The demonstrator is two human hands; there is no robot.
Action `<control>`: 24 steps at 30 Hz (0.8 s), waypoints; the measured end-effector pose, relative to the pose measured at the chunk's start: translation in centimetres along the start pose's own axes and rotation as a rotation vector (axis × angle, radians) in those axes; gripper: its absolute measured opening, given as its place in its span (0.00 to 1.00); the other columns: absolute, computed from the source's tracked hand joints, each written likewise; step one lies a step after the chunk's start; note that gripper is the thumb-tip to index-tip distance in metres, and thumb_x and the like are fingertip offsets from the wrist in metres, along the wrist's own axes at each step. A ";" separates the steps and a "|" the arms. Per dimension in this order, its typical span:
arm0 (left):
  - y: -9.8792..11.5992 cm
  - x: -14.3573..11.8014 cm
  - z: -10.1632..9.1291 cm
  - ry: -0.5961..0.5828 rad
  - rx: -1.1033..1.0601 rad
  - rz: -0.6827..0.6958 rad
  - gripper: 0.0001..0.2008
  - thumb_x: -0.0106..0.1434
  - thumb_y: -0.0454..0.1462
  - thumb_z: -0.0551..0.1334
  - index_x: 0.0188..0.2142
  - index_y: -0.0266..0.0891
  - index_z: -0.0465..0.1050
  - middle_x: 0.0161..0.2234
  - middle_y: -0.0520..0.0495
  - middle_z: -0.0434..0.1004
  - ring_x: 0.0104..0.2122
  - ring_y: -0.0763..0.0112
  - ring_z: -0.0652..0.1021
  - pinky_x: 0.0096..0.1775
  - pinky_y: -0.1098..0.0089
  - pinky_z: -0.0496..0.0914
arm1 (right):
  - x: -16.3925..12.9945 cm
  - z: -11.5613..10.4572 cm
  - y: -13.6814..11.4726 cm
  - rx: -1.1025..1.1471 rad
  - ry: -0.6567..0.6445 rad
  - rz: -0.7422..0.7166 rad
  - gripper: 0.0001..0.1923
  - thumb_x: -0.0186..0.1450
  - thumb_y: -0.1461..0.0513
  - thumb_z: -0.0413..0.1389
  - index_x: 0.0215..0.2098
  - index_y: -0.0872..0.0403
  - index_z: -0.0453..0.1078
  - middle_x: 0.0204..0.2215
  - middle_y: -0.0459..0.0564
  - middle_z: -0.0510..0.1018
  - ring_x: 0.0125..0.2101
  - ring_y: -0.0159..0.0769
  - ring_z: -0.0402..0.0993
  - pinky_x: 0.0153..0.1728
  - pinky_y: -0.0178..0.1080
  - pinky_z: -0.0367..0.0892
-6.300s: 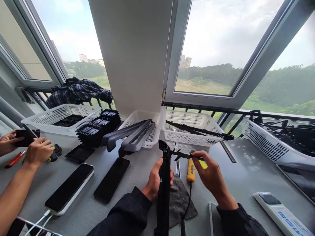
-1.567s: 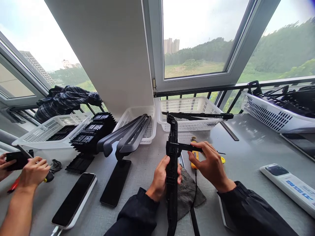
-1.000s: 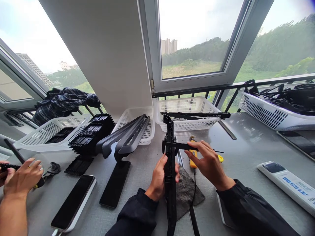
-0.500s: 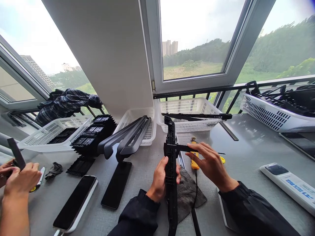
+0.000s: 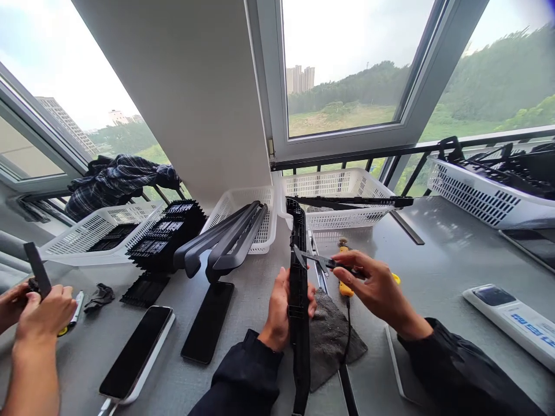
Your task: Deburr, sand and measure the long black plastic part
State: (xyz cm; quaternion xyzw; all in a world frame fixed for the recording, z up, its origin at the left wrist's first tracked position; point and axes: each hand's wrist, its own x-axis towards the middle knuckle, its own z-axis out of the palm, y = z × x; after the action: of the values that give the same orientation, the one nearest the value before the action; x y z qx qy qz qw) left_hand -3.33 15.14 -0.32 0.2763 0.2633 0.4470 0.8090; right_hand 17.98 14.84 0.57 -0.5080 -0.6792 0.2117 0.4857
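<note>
My left hand (image 5: 277, 312) is wrapped round a long black ribbed plastic strip (image 5: 300, 352), which stands lengthwise before me with its curved end away from me. In my right hand (image 5: 375, 283) is a black caliper (image 5: 315, 259), its jaws pointing left over the upper part of the strip. Whether the jaws touch the plastic I cannot tell. Beneath and beside the strip lies a dark grey cloth (image 5: 332, 346). A yellow tool (image 5: 346, 290) with a black cord lies behind my right fingers, partly hidden.
White baskets (image 5: 243, 195) line the back, several dark grey curved parts (image 5: 234, 254) leaning on one. Left of them stands a stack of black grid pieces (image 5: 162, 240). Two phones (image 5: 208, 323) lie on the grey table (image 5: 243, 300). At far left, a co-worker's hands (image 5: 47, 312) hold a dark piece.
My right hand has turned the caliper and drawn it slightly right, so its jaws now show over the strip. The strip has shifted slightly left in my left hand.
</note>
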 end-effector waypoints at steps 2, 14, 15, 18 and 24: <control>0.0 0.1 -0.3 0.008 -0.010 0.028 0.29 0.71 0.61 0.58 0.52 0.38 0.73 0.25 0.52 0.75 0.17 0.73 0.71 0.20 0.74 0.61 | -0.2 -0.3 -1.5 0.102 -0.196 0.035 0.18 0.73 0.46 0.60 0.43 0.51 0.81 0.36 0.50 0.86 0.35 0.41 0.83 0.35 0.38 0.77; 1.4 -0.1 -0.4 0.071 -0.017 0.131 0.27 0.72 0.58 0.60 0.52 0.37 0.75 0.27 0.51 0.74 0.25 0.70 0.74 0.28 0.71 0.71 | -1.9 0.8 -3.5 0.028 -0.322 -0.118 0.13 0.66 0.65 0.62 0.49 0.49 0.76 0.43 0.49 0.85 0.43 0.41 0.84 0.46 0.40 0.78; 1.5 -0.2 -0.3 0.087 -0.007 0.144 0.27 0.73 0.58 0.59 0.51 0.37 0.75 0.27 0.51 0.73 0.26 0.70 0.74 0.29 0.71 0.71 | -2.1 0.9 -3.2 0.008 -0.283 -0.128 0.14 0.66 0.66 0.62 0.50 0.49 0.76 0.43 0.48 0.85 0.43 0.41 0.84 0.45 0.41 0.78; 1.7 -0.3 -0.2 0.113 0.000 0.169 0.26 0.73 0.58 0.59 0.50 0.38 0.74 0.27 0.52 0.73 0.25 0.70 0.73 0.27 0.72 0.70 | -2.4 1.2 -2.5 -0.052 -0.207 -0.174 0.14 0.66 0.66 0.63 0.49 0.49 0.75 0.41 0.48 0.84 0.41 0.41 0.83 0.43 0.41 0.78; 1.9 -0.1 -0.2 0.105 -0.009 0.160 0.27 0.71 0.61 0.60 0.51 0.40 0.72 0.26 0.54 0.71 0.21 0.72 0.71 0.22 0.74 0.68 | -2.4 1.3 -2.3 -0.103 -0.151 -0.287 0.12 0.68 0.66 0.61 0.48 0.48 0.73 0.40 0.48 0.83 0.40 0.41 0.81 0.43 0.43 0.77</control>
State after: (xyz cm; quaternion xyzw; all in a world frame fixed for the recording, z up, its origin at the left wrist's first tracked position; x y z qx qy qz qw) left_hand -4.61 16.01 0.87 0.2690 0.2805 0.5252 0.7570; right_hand 15.71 12.02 0.74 -0.4125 -0.7892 0.1428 0.4320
